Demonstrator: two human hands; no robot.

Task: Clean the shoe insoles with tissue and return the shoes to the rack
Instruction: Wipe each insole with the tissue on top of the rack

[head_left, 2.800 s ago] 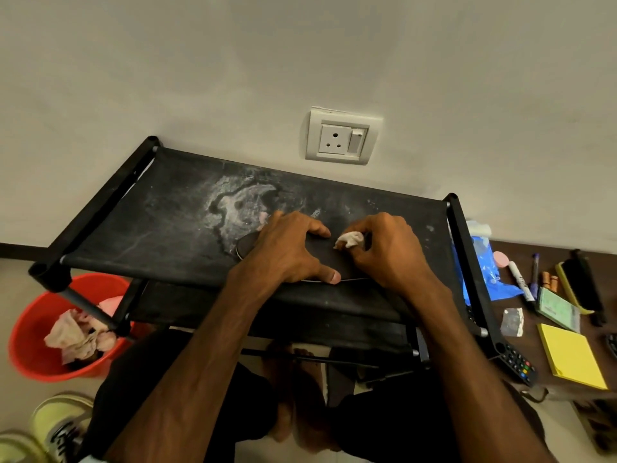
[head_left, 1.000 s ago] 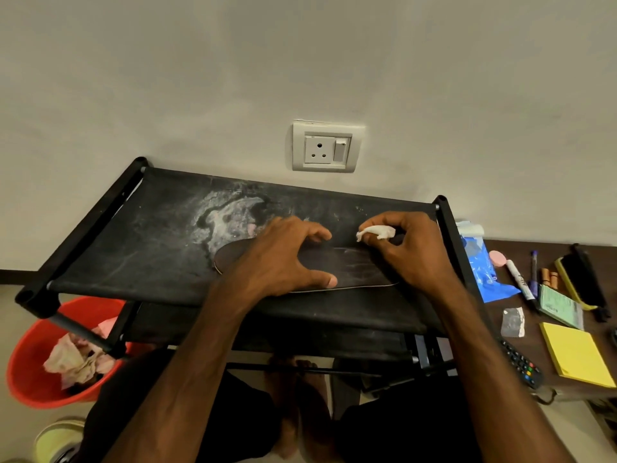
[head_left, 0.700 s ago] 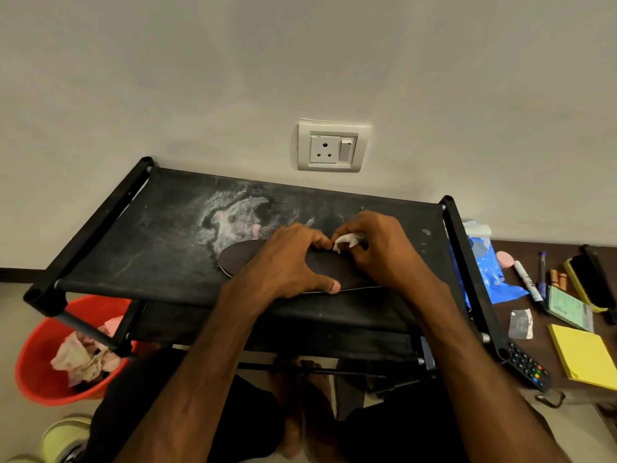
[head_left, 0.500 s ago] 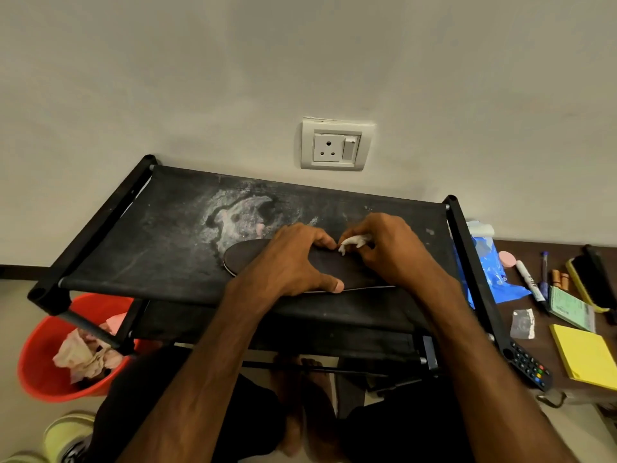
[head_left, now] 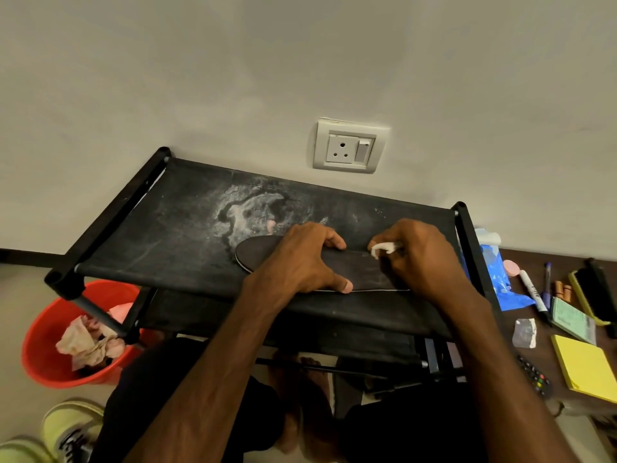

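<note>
Left hand (head_left: 300, 262) is gripping the insole (head_left: 257, 253), right hand (head_left: 424, 259) is rubbing pinched tissue (head_left: 384, 247) over it; shoe (head_left: 66, 426) is waiting off the rack (head_left: 167, 235).

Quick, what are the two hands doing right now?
Left hand: closed, gripping the insole flat on the rack.
Right hand: closed, pinching a wad of tissue at the insole's far edge.

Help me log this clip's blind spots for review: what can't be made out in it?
All head view.
insole: middle and right end covered by the left hand and right hand.
tissue: mostly buried in the right hand's grip.
rack: lower shelves hidden under its top shelf and the arms.
shoe: cut off by the bottom-left corner, blurred.
remote: button labels too small.
</note>
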